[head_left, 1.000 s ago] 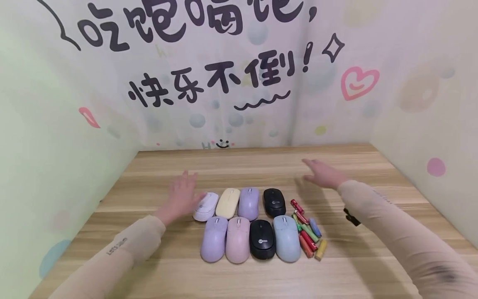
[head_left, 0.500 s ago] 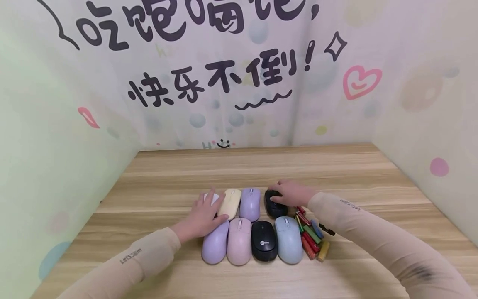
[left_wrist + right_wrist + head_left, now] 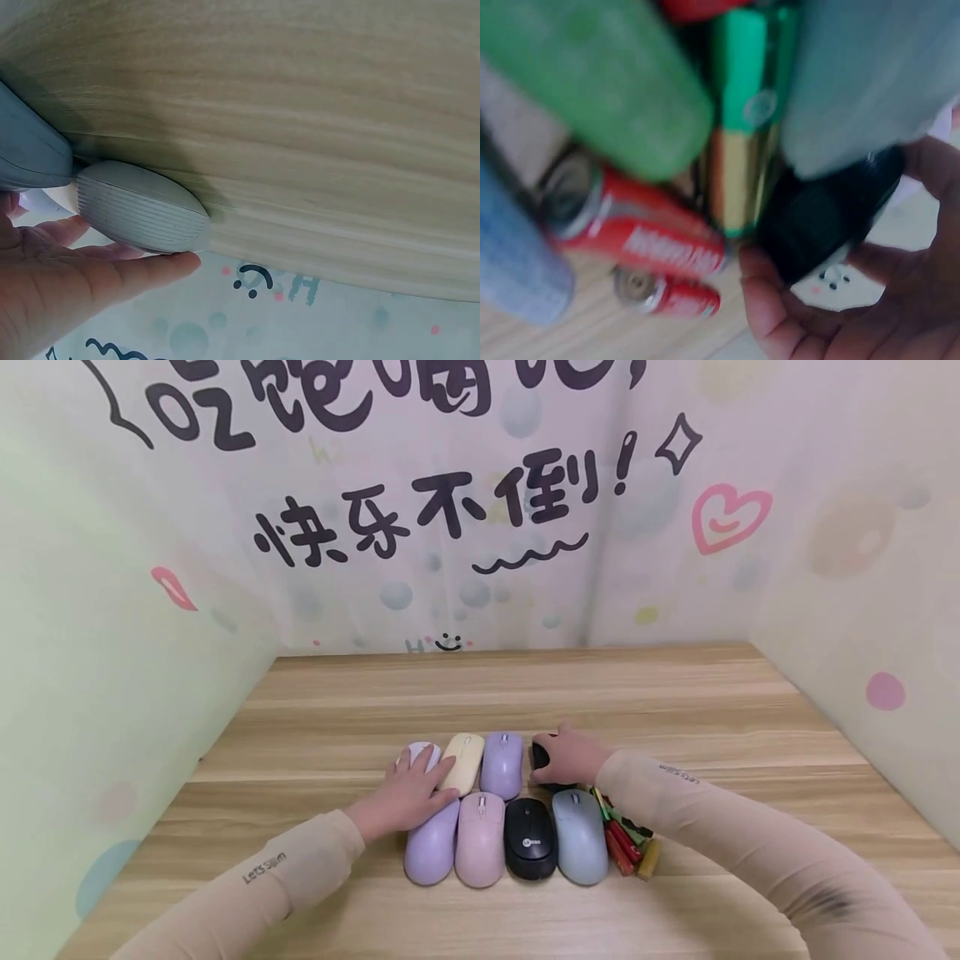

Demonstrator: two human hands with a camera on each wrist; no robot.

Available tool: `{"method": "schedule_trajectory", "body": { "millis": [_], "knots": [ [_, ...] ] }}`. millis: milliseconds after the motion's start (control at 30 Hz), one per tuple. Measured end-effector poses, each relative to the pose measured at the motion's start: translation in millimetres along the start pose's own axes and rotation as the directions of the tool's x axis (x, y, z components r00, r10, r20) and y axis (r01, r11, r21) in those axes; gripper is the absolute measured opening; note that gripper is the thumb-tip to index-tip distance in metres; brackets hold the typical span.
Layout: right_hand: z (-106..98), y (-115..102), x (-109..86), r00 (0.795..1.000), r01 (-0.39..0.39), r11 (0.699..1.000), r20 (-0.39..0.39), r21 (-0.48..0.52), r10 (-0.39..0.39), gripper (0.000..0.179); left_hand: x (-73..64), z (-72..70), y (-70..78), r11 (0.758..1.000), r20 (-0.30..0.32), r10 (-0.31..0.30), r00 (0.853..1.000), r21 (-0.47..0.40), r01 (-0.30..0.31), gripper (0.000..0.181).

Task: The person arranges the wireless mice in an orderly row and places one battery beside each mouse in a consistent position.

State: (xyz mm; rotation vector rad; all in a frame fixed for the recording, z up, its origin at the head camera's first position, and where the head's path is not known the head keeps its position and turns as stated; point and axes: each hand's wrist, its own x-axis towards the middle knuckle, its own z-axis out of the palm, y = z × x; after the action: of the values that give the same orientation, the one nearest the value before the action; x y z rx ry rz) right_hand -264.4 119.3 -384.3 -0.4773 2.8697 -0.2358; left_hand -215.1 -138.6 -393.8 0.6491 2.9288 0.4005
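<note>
I have my left grip (image 3: 407, 795) resting, fingers extended, on a white rounded plastic mouse (image 3: 142, 211) beside a cream rounded plastic mouse (image 3: 468, 755) in the wood-grain counter's (image 3: 480, 693) far row. My right grip (image 3: 573, 758) curls round a black oval plastic mouse (image 3: 817, 221) at that row's right end, near small red cylindrical batteries (image 3: 656, 232).

head: high, forward-down, table (image 3: 375, 693) | left wrist: close, inverted, facing wall (image 3: 360, 334) | right wrist: closest, batteries (image 3: 660, 229) | shared head/right wrist: black mouse (image 3: 821, 217)
</note>
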Motion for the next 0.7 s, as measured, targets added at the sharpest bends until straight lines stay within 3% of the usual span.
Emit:
{"method": "schedule_trajectory", "body": {
  "millis": [300, 500, 700],
  "knots": [
    [1.8, -9.0, -0.8, 0.996, 0.014, 0.999, -0.09, 0.042, -0.011, 0.054, 0.2, -0.3, -1.8, 1.0, -0.009, -0.006, 1.0, 0.014, 0.006, 0.053],
    [1.7, -6.0, 5.5, 0.994, 0.026, 0.996, -0.105, 0.083, -0.017, 0.056, 1.2, -0.2, -2.5, 1.0, 0.006, -0.01, 1.0, 0.01, 0.01, 0.053],
    [-23.4, 14.3, 17.4, 0.99, 0.021, 0.987, -0.142, 0.16, 0.002, 0.06, 0.9, 0.4, -1.4, 1.0, 0.018, -0.013, 1.0, 0.003, 0.013, 0.054]
  ]
}}
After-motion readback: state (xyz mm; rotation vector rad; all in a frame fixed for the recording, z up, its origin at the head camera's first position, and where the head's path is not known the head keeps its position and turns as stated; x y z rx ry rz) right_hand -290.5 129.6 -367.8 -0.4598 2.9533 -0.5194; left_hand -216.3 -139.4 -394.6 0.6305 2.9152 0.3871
